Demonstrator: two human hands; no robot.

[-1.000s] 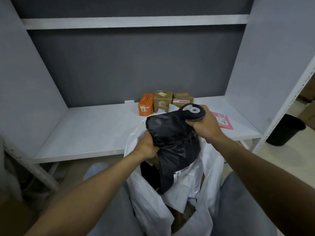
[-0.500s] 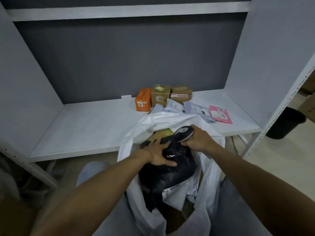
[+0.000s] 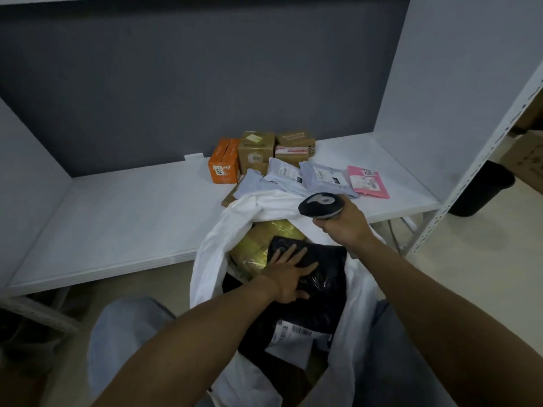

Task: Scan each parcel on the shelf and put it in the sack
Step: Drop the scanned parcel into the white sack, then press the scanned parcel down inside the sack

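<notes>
- Since half a second ago, the black bag point(image 3: 323, 277) is pushed lower into the sack point(image 3: 211, 254). The scanner point(image 3: 320, 204) is lifted off it, up over the sack's far rim.
- The black bag is pressed down by the left hand point(image 3: 289, 274), with fingers spread wide and flat on it. The bag lies in the sack's mouth, partly on a gold parcel point(image 3: 255, 248).
- The scanner is gripped by the right hand point(image 3: 343, 227), with fingers curled round its handle.
- The step in hand looks like packing, and this bag seems nearly put away.
- Next, a parcel is likely to be taken from the shelf point(image 3: 132, 215). An orange box point(image 3: 224, 164), brown boxes point(image 3: 255, 151), pale bags point(image 3: 320, 174) and a pink bag point(image 3: 367, 182) are left there.
- For that, the left hand needs to be freed and reached over the sack's rim.
- The rim is seen right in front of the pale bags, so they could be knocked.
- Much bare shelf is seen on the left. On the right, a post point(image 3: 470, 177) stands near.
</notes>
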